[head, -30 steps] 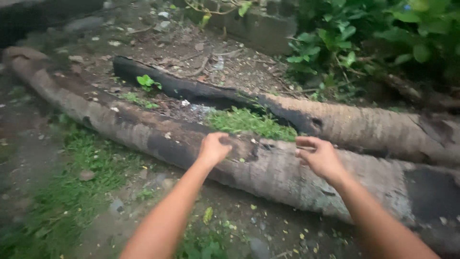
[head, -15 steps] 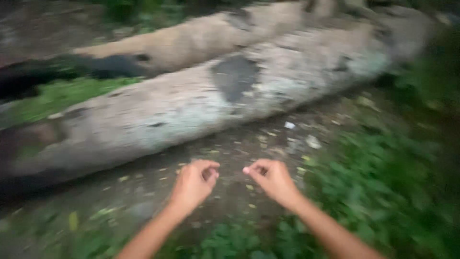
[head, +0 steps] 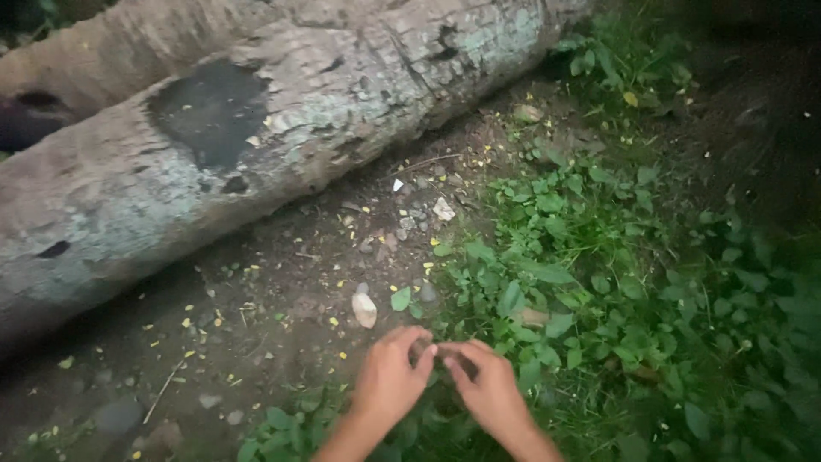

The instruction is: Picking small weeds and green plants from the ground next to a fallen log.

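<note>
Outdoor ground of dark, damp soil [head: 256, 334], strewn with small yellow leaf bits and pebbles, seen from above in dim light. Across the upper left, a thick fallen trunk [head: 282, 128] lying at a slant, grey and pale with lichen, marked by a large dark bare patch [head: 209, 107] and several small holes; behind it, at the top left corner, part of a second trunk [head: 103, 43]. To the right, a spread of low green weeds [head: 599, 257] covering the ground from the trunk's end down to the lower edge. On the bare soil just above the hands, a pale oblong stone [head: 364, 310]; farther up, near the trunk's foot, a small whitish stone [head: 443, 209] among scattered gravel. At the bottom centre, both bare forearms reaching in from the lower edge, hands low over the border between soil and weeds. Left hand [head: 389, 376] with fingers curled inward, fingertips bunched toward the right hand. Right hand [head: 489, 385] likewise curled, fingertips meeting those of the left. Between the two sets of fingertips, something small and dark [head: 432, 349], seemingly pinched by both hands, too small and too dim to identify; cannot tell for certain whether either hand truly grips it. Both hands touching or nearly touching each other, just below the pale oblong stone and well apart from the trunk.
</note>
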